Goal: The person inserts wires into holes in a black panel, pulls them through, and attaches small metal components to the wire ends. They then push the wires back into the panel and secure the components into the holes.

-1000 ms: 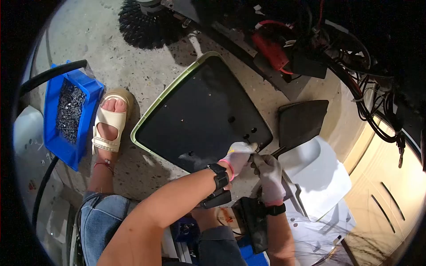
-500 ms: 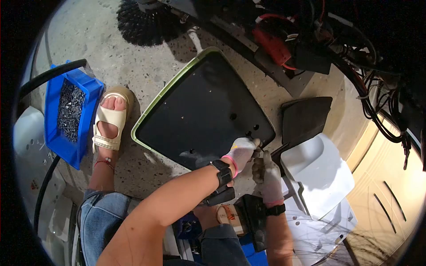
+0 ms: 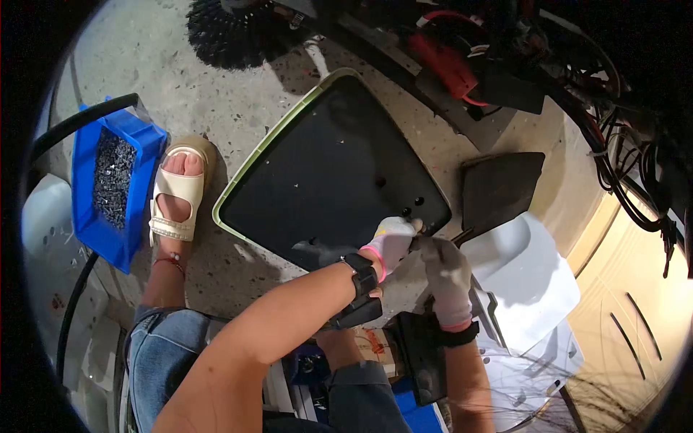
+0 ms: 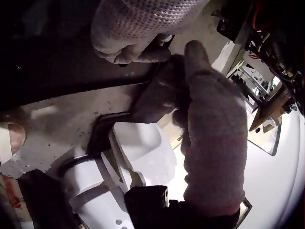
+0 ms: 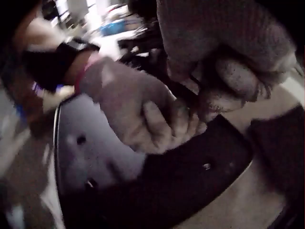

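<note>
Both hands wear pale gloves and meet over the near right corner of a black panel point(image 3: 325, 166) with a light green rim. My left hand point(image 3: 393, 239), with a pink cuff, curls its fingers at the panel's edge, fingertips close to the other hand's. My right hand point(image 3: 446, 274) is beside it, thumb and fingers curled together. Between them the fingertips pinch a small dark piece point(image 3: 416, 245), mostly hidden; I cannot tell its kind. In the right wrist view the left hand point(image 5: 138, 107) lies over the panel, with the right hand point(image 5: 228, 47) above.
A blue bin point(image 3: 81, 195) of small dark parts stands by a sandalled foot point(image 3: 177, 191). White molded covers point(image 3: 534, 289) lie at right, below a dark flat piece point(image 3: 502, 191). A round brush point(image 3: 231, 36) and hanging cables point(image 3: 613, 159) are at the far side.
The right hand's fingers lifted and parted, then came back in beside the left hand, with its wrist turned. The left hand has shifted slightly right and up over the panel corner.
</note>
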Available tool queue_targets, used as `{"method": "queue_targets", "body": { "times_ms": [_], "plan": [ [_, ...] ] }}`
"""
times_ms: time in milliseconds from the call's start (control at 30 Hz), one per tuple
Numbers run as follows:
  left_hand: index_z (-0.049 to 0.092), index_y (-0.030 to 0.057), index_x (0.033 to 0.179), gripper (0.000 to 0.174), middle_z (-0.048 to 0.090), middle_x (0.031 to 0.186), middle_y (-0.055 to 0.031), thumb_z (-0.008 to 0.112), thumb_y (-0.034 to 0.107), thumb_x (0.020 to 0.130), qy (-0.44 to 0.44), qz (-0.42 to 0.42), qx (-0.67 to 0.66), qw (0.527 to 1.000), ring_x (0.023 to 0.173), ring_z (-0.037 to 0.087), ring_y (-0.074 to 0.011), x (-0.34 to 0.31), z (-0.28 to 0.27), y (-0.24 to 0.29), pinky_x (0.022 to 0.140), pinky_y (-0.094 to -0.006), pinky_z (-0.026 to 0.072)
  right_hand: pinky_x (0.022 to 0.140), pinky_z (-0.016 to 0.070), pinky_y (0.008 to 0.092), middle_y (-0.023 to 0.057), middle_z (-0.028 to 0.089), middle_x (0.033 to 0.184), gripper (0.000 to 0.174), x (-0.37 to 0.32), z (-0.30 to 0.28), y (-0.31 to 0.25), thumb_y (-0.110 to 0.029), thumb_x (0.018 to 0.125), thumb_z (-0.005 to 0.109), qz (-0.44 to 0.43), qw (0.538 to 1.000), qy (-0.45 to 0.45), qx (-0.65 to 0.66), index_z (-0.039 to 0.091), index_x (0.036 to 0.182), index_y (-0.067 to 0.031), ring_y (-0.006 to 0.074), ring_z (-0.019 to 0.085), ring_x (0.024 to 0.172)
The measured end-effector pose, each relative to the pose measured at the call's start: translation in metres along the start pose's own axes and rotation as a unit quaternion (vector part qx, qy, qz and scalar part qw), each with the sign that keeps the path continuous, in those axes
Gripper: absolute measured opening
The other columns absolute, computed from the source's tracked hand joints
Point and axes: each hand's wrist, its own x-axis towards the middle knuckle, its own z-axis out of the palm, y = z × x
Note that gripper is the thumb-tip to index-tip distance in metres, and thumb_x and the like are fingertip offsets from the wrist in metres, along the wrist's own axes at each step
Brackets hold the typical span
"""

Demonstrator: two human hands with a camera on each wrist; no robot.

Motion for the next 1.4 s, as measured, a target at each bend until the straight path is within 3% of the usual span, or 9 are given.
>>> {"method": "queue_targets", "body": {
  "times_ms": [133,267,333,467,567,867,1067,1267,1400],
  "plan": [
    [0.06,0.0035,0.085,0.029,0.051,0.068,-0.0031,0.052,0.031,0.086,-0.019,0.027,0.045,0.998,0.06,0.043,-0.016,0.018,-0.003,-0.018,0.057,-0.0315,0.0351,0.056,0.0434,0.0249,0.0001,0.062,0.076,0.023,-0.005,0.003,-0.002,-0.019,0.085,0.056,0.27,0.82,-0.102,0.495,0.061,0.091,0.0023,0.0099,0.053,0.064],
    [0.06,0.0048,0.085,0.028,0.051,0.069,-0.0021,0.051,0.031,0.087,-0.008,0.105,0.054,0.993,0.06,0.042,-0.0154,0.042,-0.011,-0.043,0.056,-0.0306,0.0342,0.056,0.0443,0.026,0.0022,0.062,0.076,0.024,-0.007,0.022,0.017,-0.02,0.084,0.058,0.089,0.951,-0.054,0.292,0.061,0.092,0.0028,0.0118,0.055,0.063],
    [0.06,0.0057,0.084,0.028,0.051,0.069,-0.0018,0.051,0.032,0.088,-0.013,0.037,0.007,0.999,0.06,0.042,-0.0152,0.021,-0.005,-0.018,0.056,-0.0305,0.0338,0.055,0.0443,0.0271,0.0041,0.062,0.076,0.028,-0.003,0.016,0.016,-0.025,0.084,0.06,-0.246,0.918,0.135,-0.281,0.062,0.09,0.0029,0.0124,0.056,0.064],
    [0.061,0.0087,0.084,0.027,0.051,0.068,-0.0015,0.051,0.033,0.088,-0.025,0.144,0.274,0.951,0.059,0.042,-0.0148,0.051,-0.02,-0.051,0.055,-0.0298,0.0331,0.046,0.0392,0.0233,0.0067,0.062,0.067,0.023,-0.006,0.017,0.017,-0.024,0.085,0.059,-0.16,0.973,0.156,-0.053,0.062,0.084,-0.0008,0.0105,0.053,0.053],
    [0.061,0.0089,0.083,0.027,0.051,0.068,-0.0016,0.051,0.033,0.087,-0.016,0.052,0.064,0.996,0.058,0.042,-0.0145,0.043,-0.011,-0.041,0.055,-0.0287,0.033,0.043,0.0363,0.0221,0.0061,0.059,0.062,0.032,-0.011,0.016,0.015,-0.031,0.087,0.055,0.281,0.891,-0.059,0.353,0.061,0.082,-0.0006,0.0099,0.05,0.048],
    [0.059,0.004,0.079,0.027,0.051,0.068,-0.0022,0.055,0.03,0.085,-0.021,-0.025,0.006,0.999,0.059,0.044,-0.0151,0.005,-0.001,-0.001,0.056,-0.0294,0.0352,0.054,0.0448,0.0271,0.0064,0.065,0.085,0.018,-0.002,0.008,0.008,-0.016,0.081,0.061,-0.233,0.936,0.121,-0.236,0.062,0.088,0.0001,0.012,0.057,0.061],
    [0.061,0.0037,0.082,0.027,0.051,0.069,-0.0023,0.054,0.029,0.086,-0.003,0.002,0.038,0.999,0.061,0.043,-0.0152,0.008,0.002,-0.005,0.056,-0.0304,0.036,0.056,0.0439,0.0269,0.0134,0.063,0.072,0.021,-0.007,0.003,-0.003,-0.022,0.08,0.063,0.255,0.902,-0.057,0.344,0.064,0.086,-0.0023,0.0147,0.059,0.061],
    [0.062,0.0062,0.084,0.026,0.052,0.068,-0.0013,0.051,0.029,0.088,0.0,-0.013,-0.074,0.997,0.06,0.045,-0.0138,0.007,0.0,-0.005,0.056,-0.0279,0.0349,0.058,0.0456,0.0261,0.0108,0.064,0.089,0.018,-0.01,0.015,0.011,-0.009,0.08,0.056,-0.166,0.948,0.103,-0.252,0.063,0.095,-0.003,0.0163,0.059,0.069],
    [0.062,0.0085,0.086,0.022,0.054,0.072,-0.0004,0.051,0.028,0.088,-0.023,-0.039,-0.065,0.997,0.062,0.045,-0.0129,0.003,0.0,0.001,0.058,-0.0267,0.035,0.067,0.0498,0.0313,0.0151,0.061,0.095,0.03,-0.013,0.022,0.024,-0.002,0.07,0.056,0.122,0.97,0.041,0.208,0.062,0.099,-0.0019,0.0293,0.058,0.088]
  ]
}}
